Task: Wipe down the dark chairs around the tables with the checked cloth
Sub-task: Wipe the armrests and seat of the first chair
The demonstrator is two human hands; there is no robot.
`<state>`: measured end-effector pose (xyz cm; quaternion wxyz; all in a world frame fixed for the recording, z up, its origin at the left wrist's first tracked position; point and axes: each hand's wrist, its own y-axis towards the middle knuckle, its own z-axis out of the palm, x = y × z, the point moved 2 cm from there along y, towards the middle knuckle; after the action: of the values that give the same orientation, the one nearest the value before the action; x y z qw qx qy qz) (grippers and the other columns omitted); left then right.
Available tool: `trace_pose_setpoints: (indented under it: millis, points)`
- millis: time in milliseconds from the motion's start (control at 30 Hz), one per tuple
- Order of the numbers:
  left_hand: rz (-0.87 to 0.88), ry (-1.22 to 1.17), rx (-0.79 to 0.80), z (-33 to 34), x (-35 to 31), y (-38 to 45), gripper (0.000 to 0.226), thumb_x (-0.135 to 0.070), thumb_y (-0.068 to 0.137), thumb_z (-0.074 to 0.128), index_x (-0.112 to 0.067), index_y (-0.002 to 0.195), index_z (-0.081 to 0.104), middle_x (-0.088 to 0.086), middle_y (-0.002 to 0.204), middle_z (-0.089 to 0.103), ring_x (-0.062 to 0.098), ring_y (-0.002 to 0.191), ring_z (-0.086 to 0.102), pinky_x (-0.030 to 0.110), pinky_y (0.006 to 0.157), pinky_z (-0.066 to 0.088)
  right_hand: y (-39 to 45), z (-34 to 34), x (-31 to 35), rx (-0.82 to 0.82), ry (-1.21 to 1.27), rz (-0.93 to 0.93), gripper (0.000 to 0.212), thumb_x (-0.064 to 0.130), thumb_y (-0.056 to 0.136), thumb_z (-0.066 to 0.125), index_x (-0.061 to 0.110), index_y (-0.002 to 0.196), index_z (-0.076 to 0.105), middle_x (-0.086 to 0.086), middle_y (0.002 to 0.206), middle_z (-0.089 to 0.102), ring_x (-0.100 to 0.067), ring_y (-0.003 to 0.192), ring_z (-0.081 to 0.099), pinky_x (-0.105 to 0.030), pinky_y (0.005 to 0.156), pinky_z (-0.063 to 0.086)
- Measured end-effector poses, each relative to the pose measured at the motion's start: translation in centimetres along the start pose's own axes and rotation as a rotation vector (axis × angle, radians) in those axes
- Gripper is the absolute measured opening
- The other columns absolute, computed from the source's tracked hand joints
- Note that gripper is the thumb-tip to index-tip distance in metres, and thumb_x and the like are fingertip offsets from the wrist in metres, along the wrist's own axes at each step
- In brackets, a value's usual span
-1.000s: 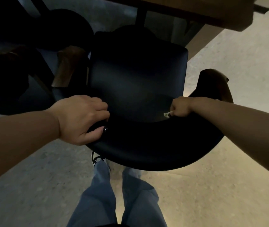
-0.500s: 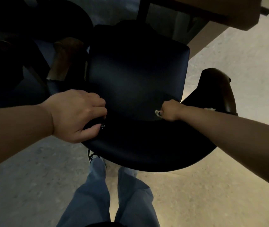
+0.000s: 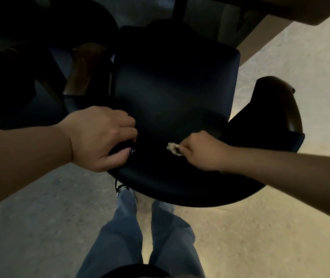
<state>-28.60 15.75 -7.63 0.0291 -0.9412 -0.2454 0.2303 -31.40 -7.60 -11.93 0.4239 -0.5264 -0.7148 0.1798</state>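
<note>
Head view: my right hand [image 3: 202, 152], pinching the bunched checked cloth [image 3: 173, 149], has slid leftward across the dark chair [image 3: 172, 93] seat's near edge; my left hand [image 3: 102, 137] still grips the backrest, wiping continues.

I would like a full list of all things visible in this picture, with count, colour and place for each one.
chair: one, dark, centre, its curved backrest nearest the person
cloth: one small light wad, colours unclear, on the chair at the right fingertips
neighbouring chairs: at least one, dark with brown wood, upper left
table: one, brown edge, top right
floor: pale speckled, below and right
legs: two, blue jeans, bottom centre
shoe: one, black and white, under the chair's rim
left hand: grips the backrest's left edge
right hand: pinches the cloth
</note>
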Motion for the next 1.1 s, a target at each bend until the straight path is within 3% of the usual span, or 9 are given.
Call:
trace_pose_setpoints:
  millis: [233, 367, 500, 567, 667, 800, 900, 1000, 1100]
  points:
    - [-0.015, 0.019, 0.013, 0.2, 0.1, -0.1, 0.041, -0.044, 0.085, 0.041, -0.014, 0.090, 0.068, 0.001, 0.083, 0.059, 0.020, 0.072, 0.057, 0.038, 0.061, 0.051, 8.4, 2.0, -3.0, 0.144, 0.077, 0.314, 0.035, 0.024, 0.096, 0.045, -0.004, 0.106, 0.063, -0.019, 0.111, 0.063, -0.032, 0.101, 0.061, -0.028, 0.072, 0.042]
    - [-0.024, 0.026, 0.011, 0.0, 0.0, 0.0, 0.041, -0.044, 0.084, 0.041, -0.014, 0.089, 0.068, 0.000, 0.082, 0.059, 0.021, 0.072, 0.057, 0.036, 0.060, 0.051, 6.8, 2.0, 0.4, 0.013, 0.167, 0.205, 0.031, 0.024, 0.097, 0.043, 0.007, 0.082, 0.064, -0.016, 0.089, 0.061, -0.027, 0.083, 0.059, -0.024, 0.065, 0.035]
    - [-0.050, 0.028, 0.001, -0.2, -0.2, 0.0, 0.042, -0.044, 0.085, 0.041, -0.013, 0.089, 0.068, 0.002, 0.082, 0.061, 0.024, 0.073, 0.059, 0.039, 0.064, 0.051, 1.7, 0.8, 6.0, -0.140, 0.205, -0.075, 0.037, 0.022, 0.098, 0.042, 0.016, 0.063, 0.051, -0.010, 0.073, 0.058, -0.019, 0.070, 0.052, -0.024, 0.062, 0.029]
    - [-0.041, 0.054, -0.015, -0.3, -0.1, 0.0, 0.042, -0.044, 0.084, 0.041, -0.013, 0.090, 0.069, 0.002, 0.084, 0.063, 0.025, 0.076, 0.061, 0.042, 0.077, 0.049, 0.3, 0.4, 7.2, -0.198, 0.197, -0.157, 0.034, 0.020, 0.099, 0.042, 0.014, 0.068, 0.056, -0.012, 0.076, 0.062, -0.021, 0.072, 0.053, -0.025, 0.064, 0.028]
    - [-0.082, 0.125, -0.079, -0.2, -0.2, -0.2, 0.043, -0.046, 0.081, 0.045, -0.015, 0.098, 0.070, 0.002, 0.102, 0.066, 0.025, 0.097, 0.062, 0.050, 0.102, 0.034, 1.3, 0.5, 6.2, -0.165, 0.245, -0.100, 0.034, 0.020, 0.099, 0.043, 0.011, 0.071, 0.059, -0.006, 0.067, 0.056, -0.020, 0.066, 0.052, -0.026, 0.059, 0.031]
    - [-0.420, 0.064, -0.363, 0.6, -0.8, -2.1, 0.051, -0.043, 0.077, 0.051, -0.013, 0.117, 0.063, 0.009, 0.139, 0.049, 0.025, 0.138, 0.038, 0.056, 0.113, 0.016, 6.5, 2.0, 3.3, -0.063, 0.157, 0.107, 0.032, 0.020, 0.098, 0.042, 0.003, 0.088, 0.067, -0.021, 0.097, 0.067, -0.034, 0.092, 0.063, -0.027, 0.065, 0.038]
    - [-0.888, -0.181, -0.565, 0.2, -0.3, -3.1, 0.064, -0.041, 0.077, 0.053, -0.016, 0.135, 0.048, 0.009, 0.155, 0.025, 0.023, 0.146, 0.017, 0.036, 0.116, 0.011, 10.3, 2.9, 0.2, 0.022, 0.061, 0.278, 0.031, 0.021, 0.096, 0.047, -0.003, 0.102, 0.065, -0.022, 0.111, 0.064, -0.033, 0.100, 0.062, -0.026, 0.069, 0.039]
    - [-1.291, -0.648, -0.678, 0.0, 4.7, -2.9, 0.073, -0.048, 0.074, 0.058, -0.020, 0.140, 0.043, 0.003, 0.145, 0.041, 0.023, 0.135, 0.037, 0.034, 0.115, 0.025, 12.4, 4.0, -1.4, 0.096, 0.077, 0.314, 0.023, 0.020, 0.092, 0.053, 0.001, 0.096, 0.064, -0.020, 0.102, 0.063, -0.027, 0.085, 0.057, -0.025, 0.058, 0.037]
    - [-1.404, -1.011, -0.740, 0.3, 7.6, -1.5, 0.061, -0.053, 0.075, 0.060, -0.017, 0.124, 0.058, 0.003, 0.120, 0.063, 0.023, 0.106, 0.061, 0.037, 0.095, 0.048, 12.5, 4.2, -0.3, 0.116, 0.168, 0.249, 0.028, 0.021, 0.095, 0.049, 0.000, 0.095, 0.067, -0.014, 0.092, 0.060, -0.023, 0.082, 0.056, -0.026, 0.059, 0.039]
